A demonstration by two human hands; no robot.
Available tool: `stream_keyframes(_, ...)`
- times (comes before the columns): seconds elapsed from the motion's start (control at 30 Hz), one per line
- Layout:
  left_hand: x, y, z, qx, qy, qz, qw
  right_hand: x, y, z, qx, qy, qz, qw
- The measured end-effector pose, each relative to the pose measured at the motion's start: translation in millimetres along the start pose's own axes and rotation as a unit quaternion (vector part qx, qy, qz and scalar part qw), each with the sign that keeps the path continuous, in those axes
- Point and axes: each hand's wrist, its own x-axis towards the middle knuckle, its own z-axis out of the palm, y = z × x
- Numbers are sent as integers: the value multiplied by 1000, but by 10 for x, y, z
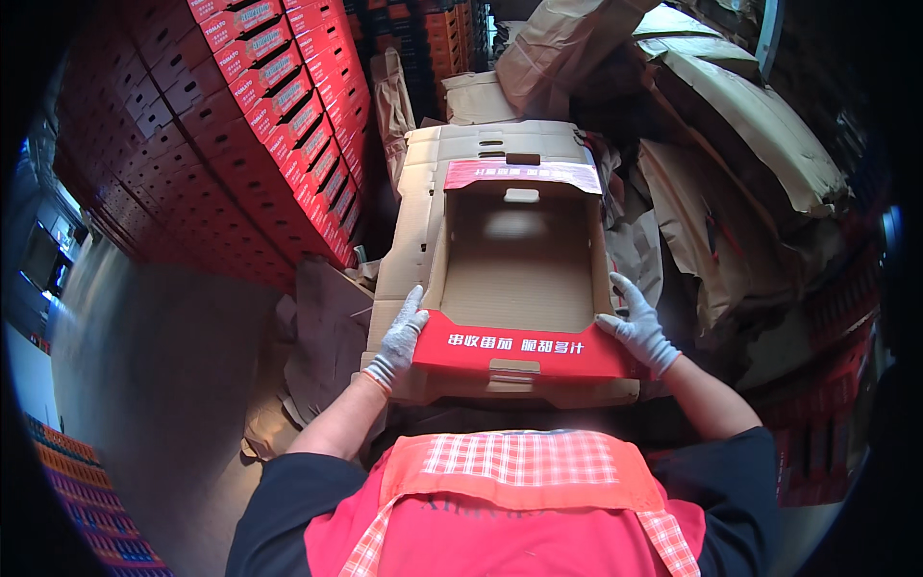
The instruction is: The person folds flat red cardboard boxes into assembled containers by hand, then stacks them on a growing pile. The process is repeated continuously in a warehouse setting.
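Observation:
An open-topped cardboard tray (442,358) sits in front of me, brown inside, with a red printed near wall and a pink-and-red far wall. Nothing lies in it. My left hand (402,338), in a white glove, grips its near left corner. The near right corner is held by my gloved right hand (638,329), thumb over the wall's edge and fingers against the outside. Beneath the tray lie flat brown cardboard blanks (396,252) with cut slots, stacked on one another.
Tall stacks of red printed cartons (240,125) rise on the left. Crumpled brown paper wrapping (553,53) and bundles of paper-wrapped cardboard (760,125) crowd the back and right. Colourful stacked trays (87,490) stand at the lower left, beside the grey floor (183,385).

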Motion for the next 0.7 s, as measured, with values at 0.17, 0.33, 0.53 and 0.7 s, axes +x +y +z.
stream_keyframes(0.17,13,-218,250,-378,40,-54,923,241,194,118,475,-16,169,864)
stream_keyframes(0.33,-229,-70,785,-474,75,-117,869,655,-766,-712,320,-70,42,944)
stream_keyframes(0.53,-135,-494,1436,-544,-296,-280,734,484,-2578,-677,-220,-81,-175,956)
stream_keyframes(0.7,-373,40,1293,-32,-373,-132,918,487,-2589,-23,-216,-144,-317,912)
